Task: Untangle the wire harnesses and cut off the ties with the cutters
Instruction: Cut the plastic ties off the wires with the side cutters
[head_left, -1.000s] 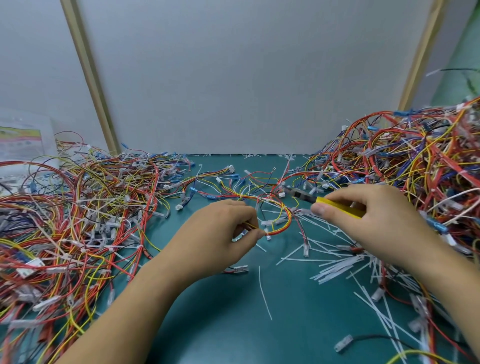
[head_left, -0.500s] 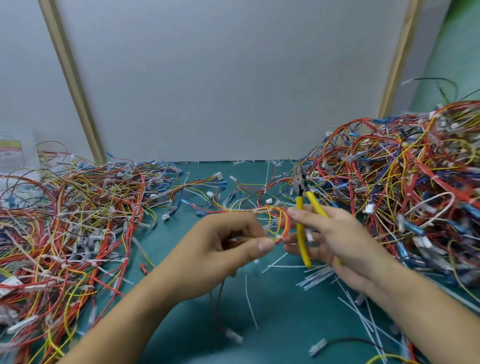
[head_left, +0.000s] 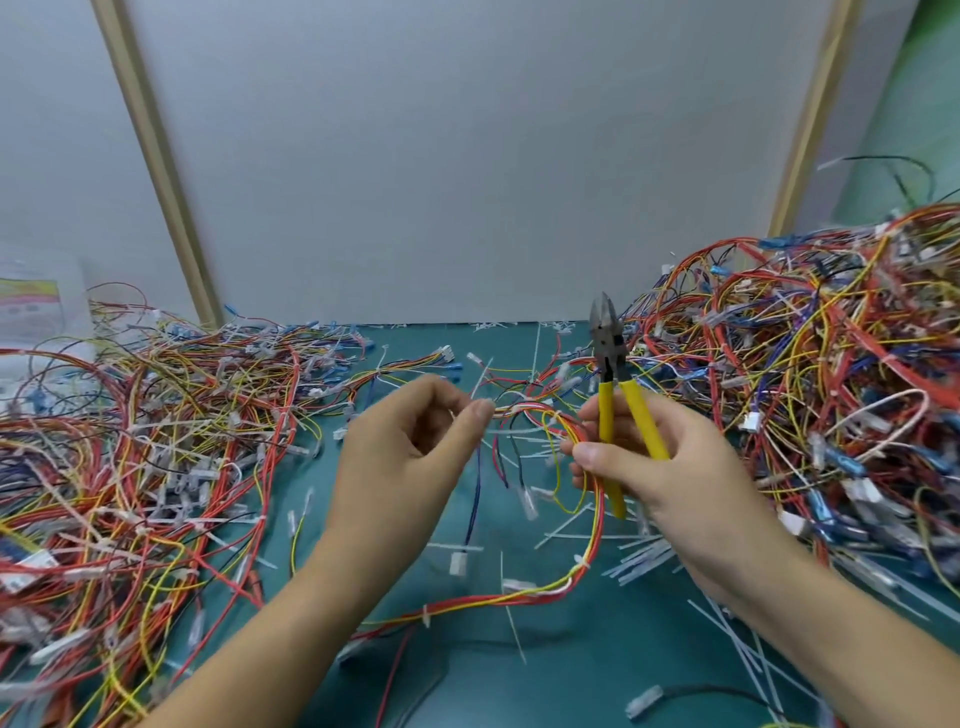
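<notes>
The left hand (head_left: 410, 447) pinches the wire harness (head_left: 540, 590) left of the cutters (head_left: 615, 395), the right hand (head_left: 675, 473) curls its fingers round cutters and harness loop; loose ties (head_left: 641, 558) below the cutters indicate progress, but this harness carries uncut ties (head_left: 581, 562) and large heaps (head_left: 805, 389) flanking the cutters appear unprocessed.

The left hand (head_left: 410, 457) is pinching one end of a wire harness (head_left: 582, 562) above the green bench (head_left: 519, 675). The right hand (head_left: 675, 483) is gripping its loop along with yellow-handled cutters (head_left: 605, 410), which are pointing upward. Tangled wire piles (head_left: 130, 441) are lying on either side.
</notes>
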